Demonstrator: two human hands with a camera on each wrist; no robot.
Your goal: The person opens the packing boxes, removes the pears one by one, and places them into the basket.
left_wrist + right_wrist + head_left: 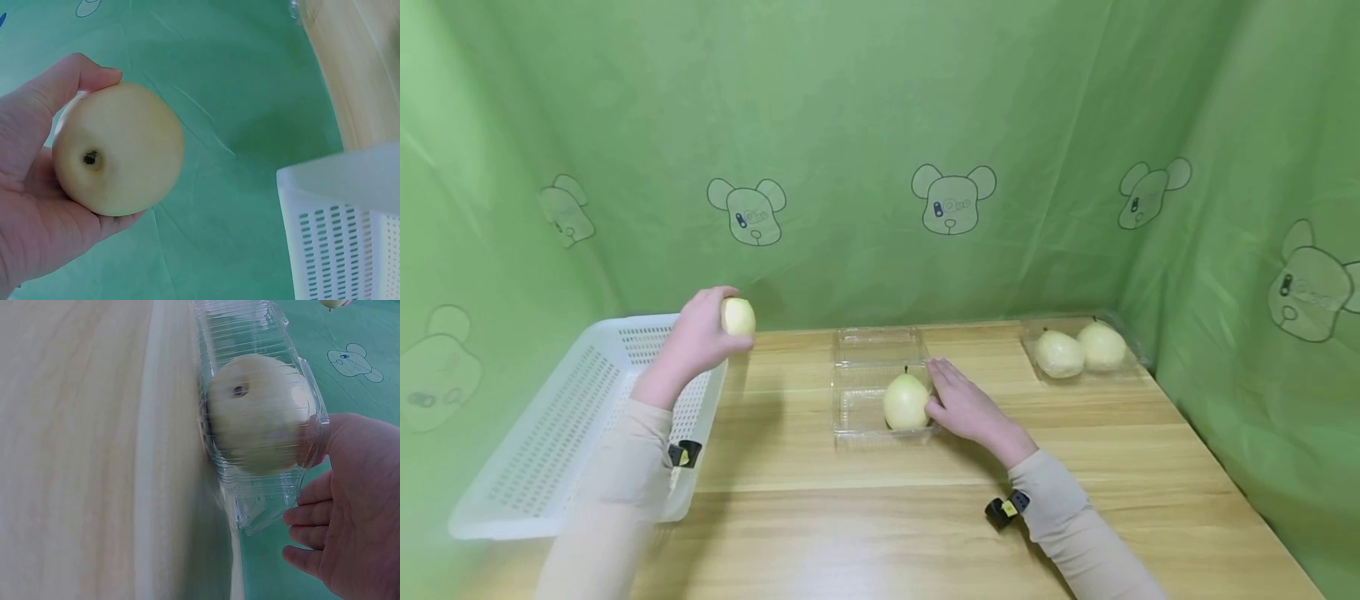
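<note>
You wear a long beige fabric sleeve on your left arm (617,492), its lower part blurred, and a matching creased sleeve on your right (1075,525). Each wrist carries a small, blocky black device (997,514) with a yellow patch (1008,507).

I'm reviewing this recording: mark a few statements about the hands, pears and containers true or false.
1. The left hand holds a pear. True.
2. The middle clear container is empty. False: it holds one pear.
3. The right hand touches that middle container. True.
4. The container on the right holds two pears. True.
5. The white basket stands at the table's right end. False: it stands at the left.
</note>
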